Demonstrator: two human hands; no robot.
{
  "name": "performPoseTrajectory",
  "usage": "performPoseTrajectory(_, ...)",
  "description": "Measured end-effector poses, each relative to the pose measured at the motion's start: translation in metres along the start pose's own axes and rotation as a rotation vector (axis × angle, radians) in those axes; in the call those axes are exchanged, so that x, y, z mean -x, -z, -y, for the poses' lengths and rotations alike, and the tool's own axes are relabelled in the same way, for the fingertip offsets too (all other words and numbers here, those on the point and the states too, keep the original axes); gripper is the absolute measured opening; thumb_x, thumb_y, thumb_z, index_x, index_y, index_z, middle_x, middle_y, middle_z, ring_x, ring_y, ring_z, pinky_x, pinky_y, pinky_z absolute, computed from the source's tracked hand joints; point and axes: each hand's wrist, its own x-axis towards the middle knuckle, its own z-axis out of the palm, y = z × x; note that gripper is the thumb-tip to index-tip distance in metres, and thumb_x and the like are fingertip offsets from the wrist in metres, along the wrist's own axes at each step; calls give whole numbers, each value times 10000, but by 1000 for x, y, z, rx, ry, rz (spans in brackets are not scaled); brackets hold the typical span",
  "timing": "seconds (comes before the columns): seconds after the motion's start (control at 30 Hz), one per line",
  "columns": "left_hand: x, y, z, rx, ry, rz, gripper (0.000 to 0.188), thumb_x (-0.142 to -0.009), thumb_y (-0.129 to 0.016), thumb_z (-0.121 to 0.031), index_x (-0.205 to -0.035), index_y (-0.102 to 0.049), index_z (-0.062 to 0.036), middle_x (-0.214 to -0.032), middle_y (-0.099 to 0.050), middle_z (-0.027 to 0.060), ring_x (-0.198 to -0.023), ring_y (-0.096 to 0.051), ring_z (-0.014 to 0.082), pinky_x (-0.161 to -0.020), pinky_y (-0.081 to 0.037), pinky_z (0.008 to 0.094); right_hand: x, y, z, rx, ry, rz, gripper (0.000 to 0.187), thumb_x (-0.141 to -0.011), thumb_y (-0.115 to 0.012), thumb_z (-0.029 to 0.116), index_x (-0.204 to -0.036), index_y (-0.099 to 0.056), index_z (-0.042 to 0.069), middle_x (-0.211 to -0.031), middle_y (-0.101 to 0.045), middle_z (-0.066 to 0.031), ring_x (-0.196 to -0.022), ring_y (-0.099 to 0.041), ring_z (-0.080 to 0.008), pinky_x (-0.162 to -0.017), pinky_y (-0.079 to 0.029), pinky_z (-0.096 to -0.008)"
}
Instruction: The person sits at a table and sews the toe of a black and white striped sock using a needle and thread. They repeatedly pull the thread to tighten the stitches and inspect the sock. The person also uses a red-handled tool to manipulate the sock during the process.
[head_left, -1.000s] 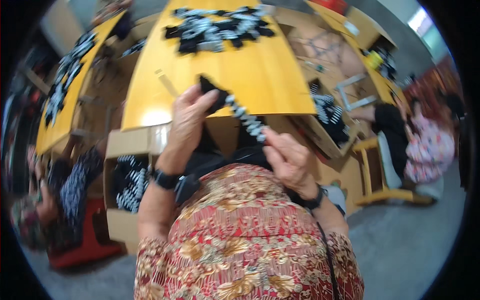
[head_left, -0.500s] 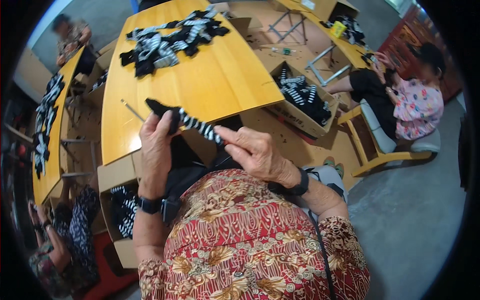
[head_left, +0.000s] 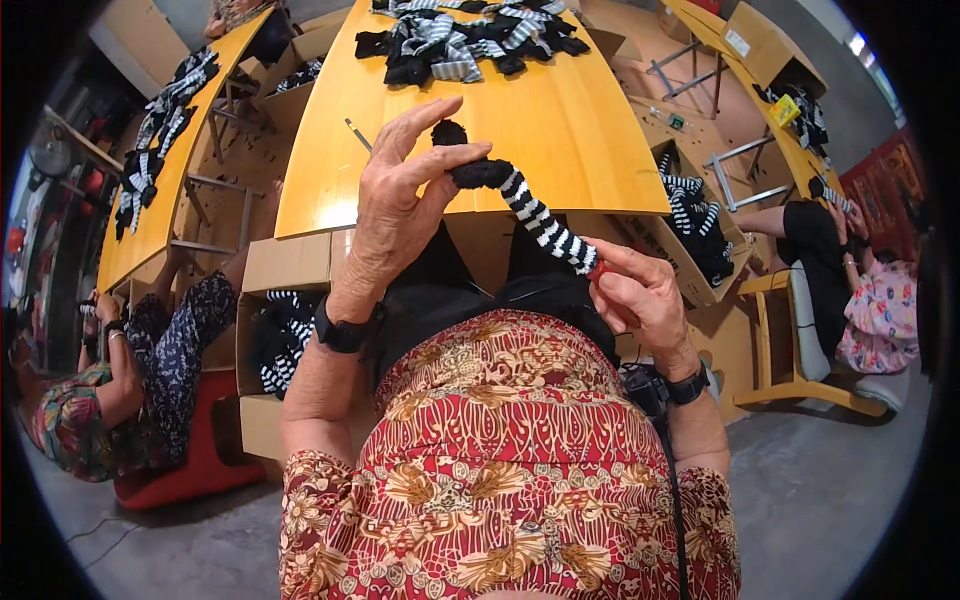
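A narrow black-and-white striped sock (head_left: 545, 222) stretches in front of me above my lap, its black end bent upward at the far left. My left hand (head_left: 395, 200) pinches the black part between thumb and forefinger, with the other fingers held out straight. At the near, striped end my right hand (head_left: 645, 295) has its thumb and forefinger closed. A small red piece (head_left: 598, 270) shows there at the fingertips; what it belongs to is hidden.
A yellow table (head_left: 600, 150) stands ahead, bearing a pile of similar socks (head_left: 470, 45) and a thin pencil-like stick (head_left: 357, 133). Boxes of socks stand at left (head_left: 262, 400) and right (head_left: 715, 285). People sit on both sides, beside more tables.
My hands have moved apart, and the right hand now grips the near end. More of the sock shows, and its black end is bent upward. The view has shifted.
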Motion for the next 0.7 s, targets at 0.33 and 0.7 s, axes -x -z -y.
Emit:
performPoseTrajectory(0.33, 15, -6, 10, 985, 611, 2, 169, -868, -675, -101, -988, -666, 19, -854, -676, 33, -774, -617, 85, -710, -497, 214, 18, 16, -23, 56, 112, -38, 373, -877, -592, 48, -1250, -582, 27, -728, -616, -65, -501, -477, -58, -429, -379, -189)
performPoseTrajectory(0.7, 9, -2, -6, 1094, 643, 63, 170, -861, -688, -136, -967, -683, -4, -802, -643, -15, -696, -538, 42, -645, -452, 196, 11, 7, -30, -75, 145, 16, 371, -889, -600, 75, -1258, -579, 46, -758, -625, -93, -506, -482, -67, -417, -386, -189)
